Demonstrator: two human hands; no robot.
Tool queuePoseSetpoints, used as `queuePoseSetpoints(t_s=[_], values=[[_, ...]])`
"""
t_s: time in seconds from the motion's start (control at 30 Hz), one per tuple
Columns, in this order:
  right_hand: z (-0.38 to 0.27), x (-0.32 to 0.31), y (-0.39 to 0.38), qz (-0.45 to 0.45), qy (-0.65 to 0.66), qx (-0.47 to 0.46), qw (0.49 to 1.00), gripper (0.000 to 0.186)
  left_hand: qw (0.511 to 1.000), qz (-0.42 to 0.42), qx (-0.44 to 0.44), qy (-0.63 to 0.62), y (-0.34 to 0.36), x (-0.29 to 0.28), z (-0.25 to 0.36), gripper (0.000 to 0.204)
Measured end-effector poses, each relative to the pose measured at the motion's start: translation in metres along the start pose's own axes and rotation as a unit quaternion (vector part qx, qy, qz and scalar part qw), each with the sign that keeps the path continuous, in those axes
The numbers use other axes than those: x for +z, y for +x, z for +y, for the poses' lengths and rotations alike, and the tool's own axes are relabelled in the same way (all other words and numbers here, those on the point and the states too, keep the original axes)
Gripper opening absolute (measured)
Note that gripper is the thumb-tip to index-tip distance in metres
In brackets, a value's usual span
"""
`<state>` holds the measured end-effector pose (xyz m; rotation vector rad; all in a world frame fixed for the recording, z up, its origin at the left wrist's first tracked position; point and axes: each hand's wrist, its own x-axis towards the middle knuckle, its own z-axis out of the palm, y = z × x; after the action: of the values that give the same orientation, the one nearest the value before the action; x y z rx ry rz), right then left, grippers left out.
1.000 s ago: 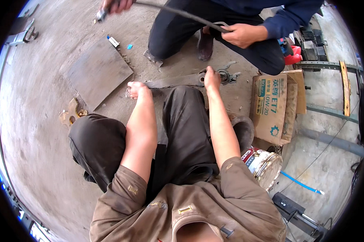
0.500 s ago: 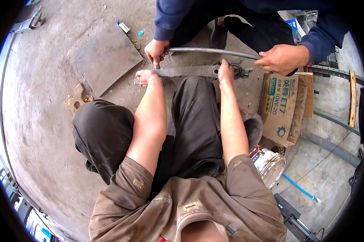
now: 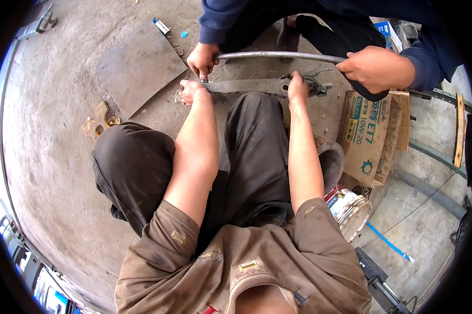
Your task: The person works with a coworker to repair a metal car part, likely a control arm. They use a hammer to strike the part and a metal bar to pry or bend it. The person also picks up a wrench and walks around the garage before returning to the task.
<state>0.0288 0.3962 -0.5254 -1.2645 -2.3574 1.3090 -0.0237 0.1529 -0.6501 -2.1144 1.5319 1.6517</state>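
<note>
A long flat metal arm lies crosswise just past my knees, with a round eye near its right end. My left hand is closed around its left end; a pale crumpled scrap shows beside the fingers. My right hand grips the arm near the eye, the fingertips partly hidden. Dark metal fittings stick out beyond it. Opposite me, a co-worker in dark blue sleeves holds a long curved metal bar with both hands. One co-worker's hand sits at the bar's left end, over a small bolt-like piece by my left hand.
At left, a square metal plate and a yellowish metal piece lie on the concrete floor. To the right stand a cardboard box, a wide pipe-like cylinder and a stained white bucket. A blue hose lies beyond.
The co-worker's curved bar has shifted slightly away from me, its right end moving further right. The flat arm and my hands have shifted a little.
</note>
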Motion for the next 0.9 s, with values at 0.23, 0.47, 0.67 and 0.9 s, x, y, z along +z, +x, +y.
queuePoseSetpoints(t_s=[0.23,0.47,0.67,0.9], values=[[0.014,-0.007,0.012,-0.008,-0.027,0.013,1.000,0.051,0.999,-0.016,-0.003,0.031,-0.004,0.000,-0.003,0.061],[0.015,0.012,0.001,-0.019,0.018,0.022,0.999,0.052,1.000,0.011,-0.018,-0.007,0.027,-0.006,0.003,0.058],[0.005,-0.012,-0.005,0.070,-0.007,0.017,0.997,0.053,0.996,0.021,-0.069,-0.046,-0.007,0.012,-0.010,0.031],[-0.001,-0.010,-0.010,0.022,0.008,0.024,0.999,0.051,0.988,0.034,-0.111,-0.099,-0.015,0.004,0.004,0.028]])
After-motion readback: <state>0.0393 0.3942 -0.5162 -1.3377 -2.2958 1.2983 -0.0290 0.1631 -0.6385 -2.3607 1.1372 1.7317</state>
